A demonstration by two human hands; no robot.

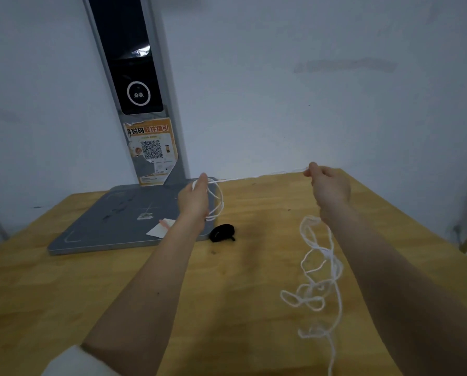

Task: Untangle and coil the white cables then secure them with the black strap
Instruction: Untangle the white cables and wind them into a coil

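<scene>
A white cable [319, 267] runs between both raised hands above the wooden table [240, 308]. My left hand [195, 199] grips a few coiled loops of it, which hang to the right of the wrist. A taut length stretches from there to my right hand [328, 184], which pinches the cable between thumb and fingers. Below the right wrist the cable hangs in a loose tangle of loops down toward the bottom edge of the view. The black strap [222, 232] lies rolled up on the table between my forearms, closer to the left one.
A grey flat base [105, 226] with an upright post [134, 77] carrying a dark screen and an orange QR sticker stands at the back left. A small white paper slip [160, 229] lies on the base. A pale wall stands close behind the table's far edge.
</scene>
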